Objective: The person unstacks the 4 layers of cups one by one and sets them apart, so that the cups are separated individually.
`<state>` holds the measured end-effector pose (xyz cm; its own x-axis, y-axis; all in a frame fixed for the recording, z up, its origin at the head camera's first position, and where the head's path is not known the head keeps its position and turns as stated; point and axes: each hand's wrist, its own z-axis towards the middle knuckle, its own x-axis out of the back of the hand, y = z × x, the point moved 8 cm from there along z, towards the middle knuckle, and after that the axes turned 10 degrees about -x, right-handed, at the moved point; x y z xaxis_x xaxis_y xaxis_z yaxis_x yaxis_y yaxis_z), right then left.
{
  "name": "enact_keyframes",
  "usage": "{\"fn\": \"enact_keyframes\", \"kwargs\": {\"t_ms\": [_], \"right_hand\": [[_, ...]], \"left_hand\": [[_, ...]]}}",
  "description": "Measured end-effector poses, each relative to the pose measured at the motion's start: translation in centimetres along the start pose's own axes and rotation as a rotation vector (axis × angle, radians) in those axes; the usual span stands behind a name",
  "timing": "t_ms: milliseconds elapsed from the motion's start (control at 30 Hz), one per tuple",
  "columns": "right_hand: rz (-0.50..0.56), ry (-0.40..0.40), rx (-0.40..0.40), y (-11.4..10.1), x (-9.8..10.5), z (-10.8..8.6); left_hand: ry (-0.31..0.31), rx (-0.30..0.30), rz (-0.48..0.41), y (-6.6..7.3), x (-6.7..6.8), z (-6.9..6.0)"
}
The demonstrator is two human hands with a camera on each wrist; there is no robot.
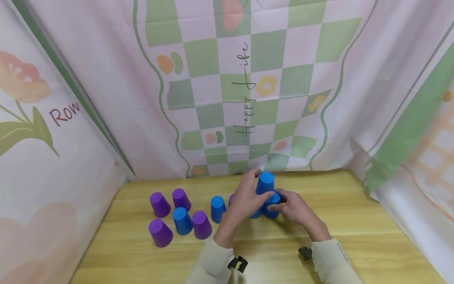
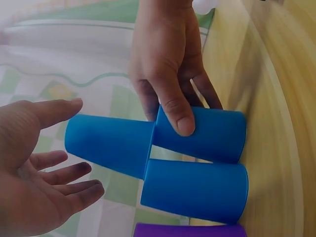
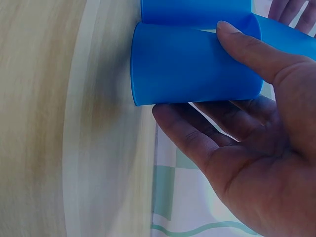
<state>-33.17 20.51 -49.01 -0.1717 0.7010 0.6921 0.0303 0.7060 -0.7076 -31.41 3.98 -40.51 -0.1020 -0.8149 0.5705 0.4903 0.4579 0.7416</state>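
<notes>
A blue cup (image 1: 266,182) stands upside down on top of two other upside-down blue cups, bridging them. My right hand (image 1: 296,207) holds the lower right blue cup (image 3: 197,66), thumb on its near side and fingers along its far side. Beside the upper cup is my left hand (image 1: 244,201); in the left wrist view its thumb and fingers are spread around that cup's narrow end, with a gap on the finger side. The lower left blue cup (image 2: 197,190) is mostly hidden by the left hand in the head view. A purple cup (image 2: 190,231) sits next to it.
Left of the hands stands a single blue cup (image 1: 218,209). Farther left, several purple cups (image 1: 160,232) surround another blue cup (image 1: 183,221), all upside down on the wooden table (image 1: 134,264). A patterned curtain (image 1: 234,98) hangs behind the table's back edge.
</notes>
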Motion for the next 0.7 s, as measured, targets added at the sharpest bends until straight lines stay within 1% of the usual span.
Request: {"fn": "enact_keyframes", "kwargs": {"t_ms": [100, 233, 467, 700], "right_hand": [[-0.006, 0.003, 0.010, -0.10, -0.08, 0.07], [-0.025, 0.005, 0.020, -0.21, -0.25, 0.10], [-0.011, 0.004, 0.018, -0.41, -0.16, 0.15], [-0.023, 0.014, 0.033, -0.34, 0.12, 0.00]], "left_hand": [[0.002, -0.002, -0.005, 0.10, -0.24, 0.19], [0.000, 0.028, 0.007, -0.05, -0.48, 0.36], [-0.006, 0.069, 0.021, -0.35, -0.58, 0.53], [0.012, 0.026, 0.018, -0.42, -0.83, 0.80]]}}
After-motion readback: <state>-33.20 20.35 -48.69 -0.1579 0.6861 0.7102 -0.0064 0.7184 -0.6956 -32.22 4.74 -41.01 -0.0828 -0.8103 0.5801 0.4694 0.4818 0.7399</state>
